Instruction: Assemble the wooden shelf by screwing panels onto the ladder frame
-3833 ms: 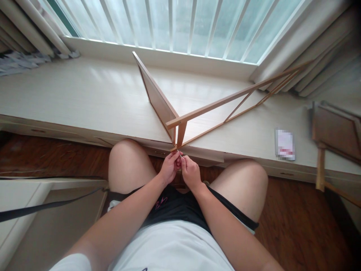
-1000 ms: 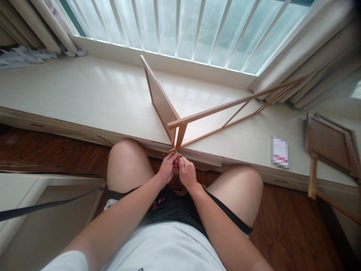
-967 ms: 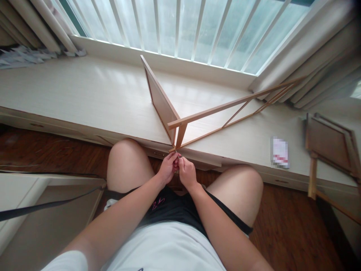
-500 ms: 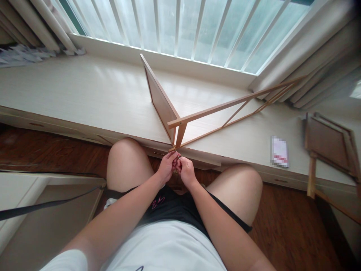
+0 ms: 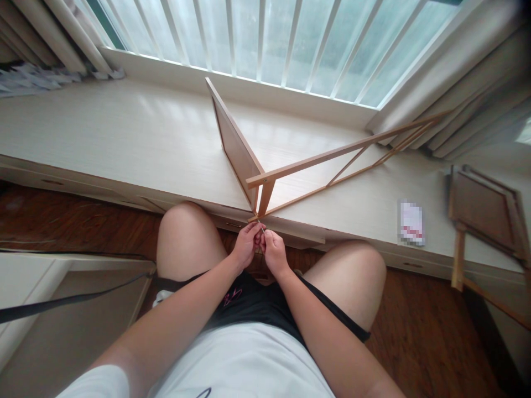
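A wooden frame (image 5: 332, 157) with slim rails stands on the white ledge, its near corner jutting over the front edge. Joined or set close to that corner, a framed wooden panel (image 5: 236, 146) leans away to the upper left. My left hand (image 5: 245, 246) is closed just below the corner, fingertips pinched together. Beside it, my right hand (image 5: 274, 253) is closed around a thin dark metal rod (image 5: 261, 226) whose tip points up at the corner. The fingers hide most of the rod, so its kind is unclear. Both hands touch or nearly touch each other.
The ledge (image 5: 103, 127) runs below a barred window (image 5: 274, 44), with curtains (image 5: 468, 88) at both sides. A blurred white-and-pink item (image 5: 412, 223) lies on the right. Beyond it stands another wooden piece with a panel (image 5: 481, 207). My knees are against the ledge front.
Both hands stay at the same corner, with hardly any movement. The frame and panel have not visibly moved.
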The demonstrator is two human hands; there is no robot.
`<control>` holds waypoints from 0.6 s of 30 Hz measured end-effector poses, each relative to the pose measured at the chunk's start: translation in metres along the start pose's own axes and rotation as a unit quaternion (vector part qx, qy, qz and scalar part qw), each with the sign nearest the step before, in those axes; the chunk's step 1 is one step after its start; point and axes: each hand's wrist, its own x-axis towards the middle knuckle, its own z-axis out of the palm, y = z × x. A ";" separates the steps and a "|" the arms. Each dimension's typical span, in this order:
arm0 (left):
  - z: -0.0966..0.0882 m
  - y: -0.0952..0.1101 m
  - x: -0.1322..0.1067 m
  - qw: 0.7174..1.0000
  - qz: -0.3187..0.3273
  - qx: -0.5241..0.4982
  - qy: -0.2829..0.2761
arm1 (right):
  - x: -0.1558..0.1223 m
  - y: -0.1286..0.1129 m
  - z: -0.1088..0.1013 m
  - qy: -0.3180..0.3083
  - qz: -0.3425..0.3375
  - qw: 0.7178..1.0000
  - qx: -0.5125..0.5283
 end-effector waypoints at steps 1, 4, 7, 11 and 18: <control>0.000 0.000 0.000 1.000 0.000 0.000 -0.001 | 0.000 -0.001 0.000 -0.002 0.001 1.000 -0.001; -0.001 0.000 0.000 1.000 0.000 -0.001 -0.002 | 0.000 -0.002 -0.001 -0.006 0.001 1.000 0.000; -0.002 0.000 0.001 1.000 -0.002 -0.004 -0.001 | 0.000 -0.002 -0.001 -0.011 -0.002 1.000 -0.003; -0.003 0.000 0.001 1.000 -0.010 -0.009 0.003 | 0.000 -0.002 0.001 -0.004 -0.008 0.999 -0.046; -0.004 -0.001 0.002 0.999 -0.026 -0.017 0.007 | -0.001 -0.004 -0.001 0.002 -0.027 0.990 -0.135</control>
